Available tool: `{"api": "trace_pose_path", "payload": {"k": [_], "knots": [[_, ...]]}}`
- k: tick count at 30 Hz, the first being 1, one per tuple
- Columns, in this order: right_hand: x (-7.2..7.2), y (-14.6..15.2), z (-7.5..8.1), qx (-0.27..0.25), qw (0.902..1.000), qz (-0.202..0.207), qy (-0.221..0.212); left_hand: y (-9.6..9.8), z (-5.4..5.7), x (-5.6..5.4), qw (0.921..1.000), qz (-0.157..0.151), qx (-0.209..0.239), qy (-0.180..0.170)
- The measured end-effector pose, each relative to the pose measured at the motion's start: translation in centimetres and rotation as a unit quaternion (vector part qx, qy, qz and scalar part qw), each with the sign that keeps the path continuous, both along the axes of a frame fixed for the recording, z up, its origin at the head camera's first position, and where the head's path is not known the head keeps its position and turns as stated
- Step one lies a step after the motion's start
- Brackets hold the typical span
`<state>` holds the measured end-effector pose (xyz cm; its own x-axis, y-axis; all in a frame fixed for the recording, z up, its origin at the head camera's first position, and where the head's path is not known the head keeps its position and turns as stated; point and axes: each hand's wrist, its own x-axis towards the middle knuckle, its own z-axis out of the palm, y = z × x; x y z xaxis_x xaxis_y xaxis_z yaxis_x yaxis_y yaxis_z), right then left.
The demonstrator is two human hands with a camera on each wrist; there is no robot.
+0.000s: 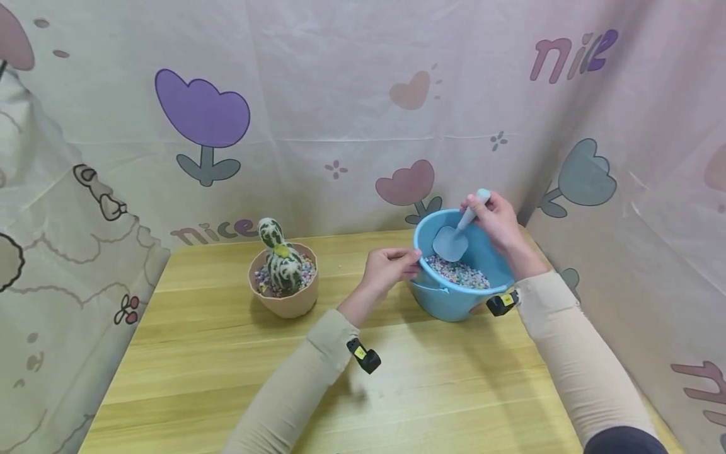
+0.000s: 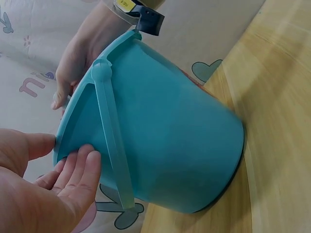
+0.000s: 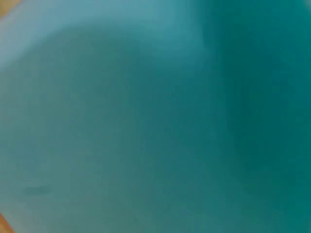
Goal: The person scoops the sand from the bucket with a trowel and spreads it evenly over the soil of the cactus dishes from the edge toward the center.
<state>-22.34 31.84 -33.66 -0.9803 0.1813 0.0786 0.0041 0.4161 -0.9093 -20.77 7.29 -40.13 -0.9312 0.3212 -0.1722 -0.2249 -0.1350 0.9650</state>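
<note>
A blue bucket (image 1: 439, 304) stands on the right of the table, with small pastel pebbles (image 1: 460, 273) inside. My left hand (image 1: 387, 270) pinches its near-left rim between thumb and fingers; the left wrist view shows the thumb outside and the fingers close by the bucket's handle (image 2: 112, 141). In my right hand (image 1: 500, 222) is the grip of a pale blue toy shovel (image 1: 450, 243), its blade tilted down inside the bucket over the pebbles. The bucket's blurred blue wall (image 3: 146, 136) fills the right wrist view.
Left of the bucket stands a peach flowerpot (image 1: 290, 306) holding a green-and-white cactus-like plant (image 1: 283, 268) among similar pebbles. A patterned cloth (image 1: 317, 94) hangs behind the wooden table (image 1: 227, 366) and along both sides.
</note>
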Motion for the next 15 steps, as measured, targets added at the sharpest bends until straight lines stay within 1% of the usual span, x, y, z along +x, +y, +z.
{"api": "trace_pose_path", "payload": {"k": [3,5,12,15], "knots": [[0.0,-0.2,-0.4,0.034,0.9994,0.008,0.000,0.0,0.1,0.0,1.0000,0.002,0.000,-0.004],[0.1,-0.3,-0.6,0.045,0.9990,0.009,0.001,0.0,0.1,0.0,1.0000,0.003,0.000,-0.003],[0.0,-0.1,-1.8,0.049,0.9987,0.013,0.005,0.1,0.2,0.1,1.0000,0.004,0.002,0.002],[-0.1,0.0,-2.0,0.050,0.9986,0.017,-0.003,0.2,0.3,0.1,1.0000,0.008,0.000,0.001]]}}
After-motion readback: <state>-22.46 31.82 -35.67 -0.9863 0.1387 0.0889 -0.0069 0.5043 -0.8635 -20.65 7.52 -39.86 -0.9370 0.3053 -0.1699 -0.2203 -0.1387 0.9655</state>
